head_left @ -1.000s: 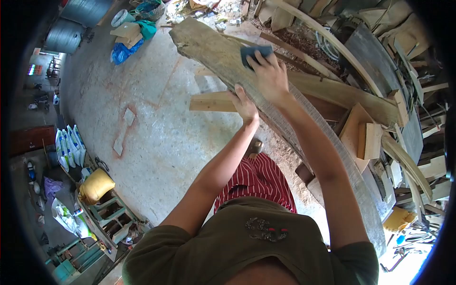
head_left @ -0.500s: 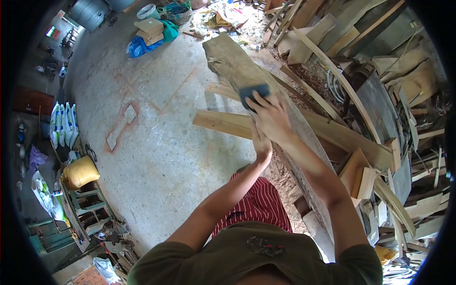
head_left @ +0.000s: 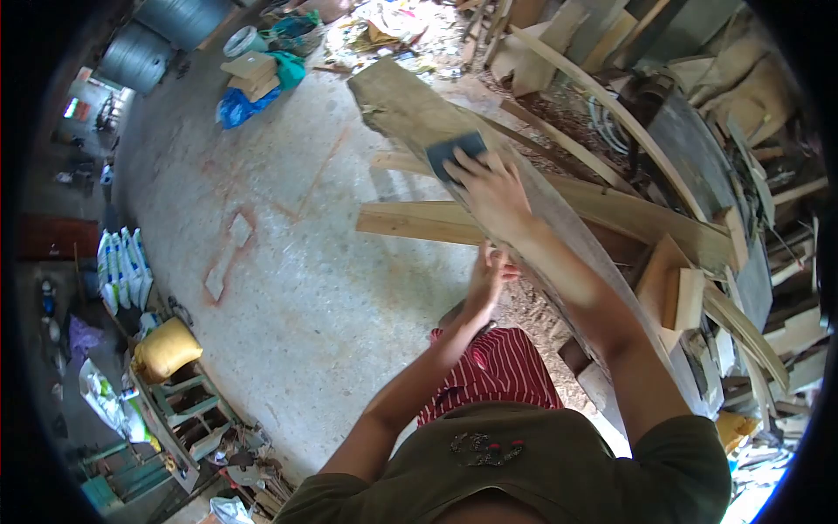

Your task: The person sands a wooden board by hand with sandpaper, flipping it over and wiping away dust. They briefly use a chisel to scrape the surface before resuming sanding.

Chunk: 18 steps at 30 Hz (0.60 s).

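A long, rough-edged wooden plank (head_left: 410, 109) slants from the upper middle down toward my right side. On its upper face, my right hand (head_left: 496, 194) presses a dark, flat piece of sandpaper (head_left: 456, 157), fingers laid over it. My left hand (head_left: 491, 278) is by the plank's near edge, below the right forearm. Its fingers are loosely bent and apart, with nothing in them. A pale board (head_left: 419, 220) passes beneath the plank and sticks out to the left.
Stacked offcuts (head_left: 681, 301) and leaning boards crowd the right side. Wood shavings (head_left: 537, 314) cover the floor under the plank. Left are a yellow sack (head_left: 168, 349) and white-green bags (head_left: 124, 271). A blue bag (head_left: 244, 106) lies farther off.
My left hand has come away from beside the right wrist, down toward me, its fingers now bent. The right hand with the sandpaper has shifted slightly along the plank; the view has tilted.
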Each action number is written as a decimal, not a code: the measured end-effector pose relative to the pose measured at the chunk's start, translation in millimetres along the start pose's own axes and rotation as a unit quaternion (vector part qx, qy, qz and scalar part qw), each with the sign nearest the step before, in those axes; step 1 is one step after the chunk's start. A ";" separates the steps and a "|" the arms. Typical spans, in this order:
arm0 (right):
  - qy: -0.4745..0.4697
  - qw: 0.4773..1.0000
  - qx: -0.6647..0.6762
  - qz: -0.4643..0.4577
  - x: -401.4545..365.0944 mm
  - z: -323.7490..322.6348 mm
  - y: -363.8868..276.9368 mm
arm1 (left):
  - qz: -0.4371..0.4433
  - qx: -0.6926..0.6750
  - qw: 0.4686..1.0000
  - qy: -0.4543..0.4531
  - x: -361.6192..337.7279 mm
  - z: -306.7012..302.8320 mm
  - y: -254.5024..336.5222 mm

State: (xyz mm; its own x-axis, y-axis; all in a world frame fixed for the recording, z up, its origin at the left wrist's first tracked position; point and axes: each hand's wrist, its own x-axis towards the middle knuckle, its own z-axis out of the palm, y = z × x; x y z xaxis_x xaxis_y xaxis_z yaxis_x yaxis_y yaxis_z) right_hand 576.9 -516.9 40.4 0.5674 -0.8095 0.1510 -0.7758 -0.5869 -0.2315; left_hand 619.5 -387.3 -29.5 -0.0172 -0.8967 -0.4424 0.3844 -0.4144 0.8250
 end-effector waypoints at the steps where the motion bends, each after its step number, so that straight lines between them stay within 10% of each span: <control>1: -0.028 0.999 -0.003 0.029 -34.7 -13.4 5.8 | -0.030 0.013 0.999 -0.004 4.3 -5.5 -4.5; 12: 0.039 0.981 -0.008 0.190 -247.2 -54.8 -3.9 | -0.059 0.015 0.998 -0.020 -34.0 1.6 -11.7; 18: 0.056 0.930 -0.047 0.359 -481.8 -100.2 6.0 | -0.060 0.004 0.995 -0.081 -85.2 69.0 -50.7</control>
State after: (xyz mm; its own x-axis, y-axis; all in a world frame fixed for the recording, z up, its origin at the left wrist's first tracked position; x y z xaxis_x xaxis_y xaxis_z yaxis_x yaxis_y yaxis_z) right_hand 271.2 -131.8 62.6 -0.1353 -0.9867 0.0895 -0.9674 0.1121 -0.2269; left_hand 537.8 -300.6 -9.4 -0.2113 -0.8534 -0.4766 0.3629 -0.5212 0.7724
